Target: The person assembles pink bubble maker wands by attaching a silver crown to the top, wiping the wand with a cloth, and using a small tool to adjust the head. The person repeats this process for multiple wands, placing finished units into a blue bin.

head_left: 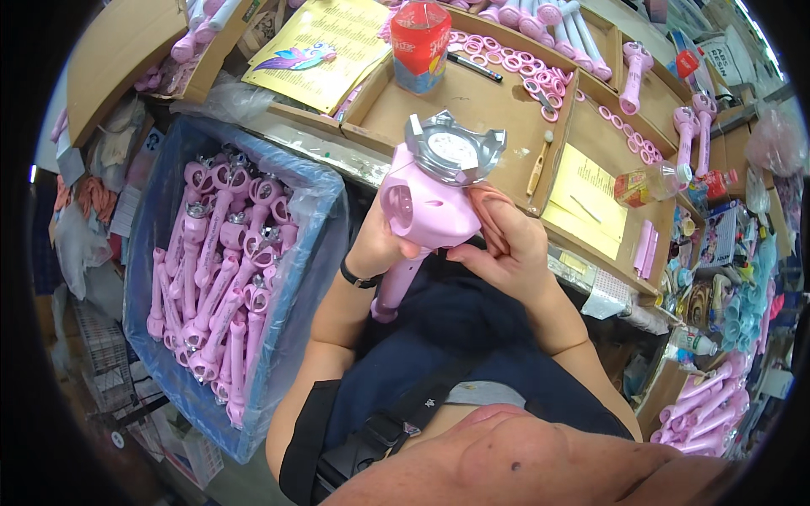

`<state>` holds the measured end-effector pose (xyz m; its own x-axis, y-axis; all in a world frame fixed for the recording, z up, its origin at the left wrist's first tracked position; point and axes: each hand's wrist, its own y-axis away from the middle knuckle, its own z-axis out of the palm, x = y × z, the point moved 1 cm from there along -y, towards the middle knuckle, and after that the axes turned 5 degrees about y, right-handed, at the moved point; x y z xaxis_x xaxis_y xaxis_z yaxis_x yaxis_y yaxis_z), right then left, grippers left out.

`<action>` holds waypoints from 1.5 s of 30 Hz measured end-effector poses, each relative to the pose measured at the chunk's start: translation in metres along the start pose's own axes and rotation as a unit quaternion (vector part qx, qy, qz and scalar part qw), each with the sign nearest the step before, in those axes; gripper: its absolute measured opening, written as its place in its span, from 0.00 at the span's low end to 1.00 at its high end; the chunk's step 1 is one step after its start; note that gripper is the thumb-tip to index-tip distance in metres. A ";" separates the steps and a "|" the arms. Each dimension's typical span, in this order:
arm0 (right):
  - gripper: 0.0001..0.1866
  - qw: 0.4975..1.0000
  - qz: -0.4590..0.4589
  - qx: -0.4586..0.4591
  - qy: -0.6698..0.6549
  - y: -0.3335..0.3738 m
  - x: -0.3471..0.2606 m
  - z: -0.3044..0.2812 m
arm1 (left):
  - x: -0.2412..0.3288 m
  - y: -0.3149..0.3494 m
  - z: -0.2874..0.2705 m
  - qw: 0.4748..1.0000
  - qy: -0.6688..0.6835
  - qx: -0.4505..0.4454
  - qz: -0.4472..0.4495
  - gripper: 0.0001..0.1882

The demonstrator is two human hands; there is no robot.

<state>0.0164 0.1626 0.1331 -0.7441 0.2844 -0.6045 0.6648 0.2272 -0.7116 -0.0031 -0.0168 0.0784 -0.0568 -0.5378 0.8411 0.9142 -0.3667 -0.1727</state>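
Note:
A pink toy wand (434, 215) with a silver crown-shaped top is held up in front of my chest, its handle pointing down. My left hand (373, 244) is closed around the wand from the left side, just below its wide head. At the head's right side, my right hand (516, 253) is closed on an orange cloth (491, 211), which is pressed against the pink plastic. Part of the cloth is hidden by the fingers.
On the left stands a blue-lined bin (325, 190) full of similar wands. Ahead, cardboard trays (371, 114) hold pink rings (523, 63), a red cup (419, 51), a brush (540, 164) and a yellow sheet (582, 202). A bottle (650, 184) lies at right, more pink parts (704, 405) at lower right.

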 end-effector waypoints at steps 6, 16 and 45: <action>0.19 0.995 0.009 -0.095 0.037 -0.010 -0.014 -0.014 | 0.003 0.007 0.007 0.999 0.024 -0.001 -0.030 0.65; 0.12 0.991 -0.100 -0.058 0.063 0.013 0.000 -0.005 | 0.003 0.011 0.015 0.998 0.027 -0.002 -0.060 0.69; 0.49 0.899 0.317 0.078 -0.291 0.055 0.038 0.026 | -0.003 0.011 0.024 0.815 -0.535 0.002 0.222 0.43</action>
<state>0.0231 0.1621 0.0617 -0.1572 -0.2356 -0.9591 0.9840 0.0447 -0.1722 0.0171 -0.0008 0.0860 0.6605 0.3542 0.6620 0.7508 -0.3119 -0.5822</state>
